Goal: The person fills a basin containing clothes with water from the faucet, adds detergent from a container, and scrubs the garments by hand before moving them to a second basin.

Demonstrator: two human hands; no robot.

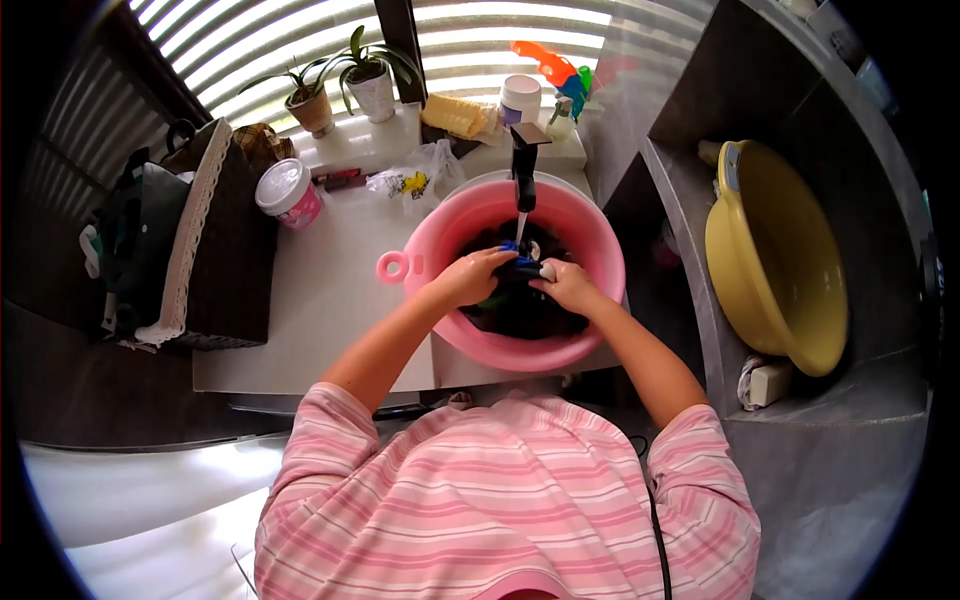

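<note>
While water [521, 226] is running from the black tap [524, 170] into the pink tub [598, 320], you are holding the dark cloth [520, 269] just under the stream. The job is looking partway done: the cloth is getting water, and more dark stuff [520, 318] is lying lower in the tub. What is clean and how much is left is not showing. The cloth is sitting between your two hands. Your left hand [475, 275] is resting bent fingers over its left side, with the thumb hiding. Your right hand [568, 286] is pinching its right side, fingers bent, with little gap showing.
</note>
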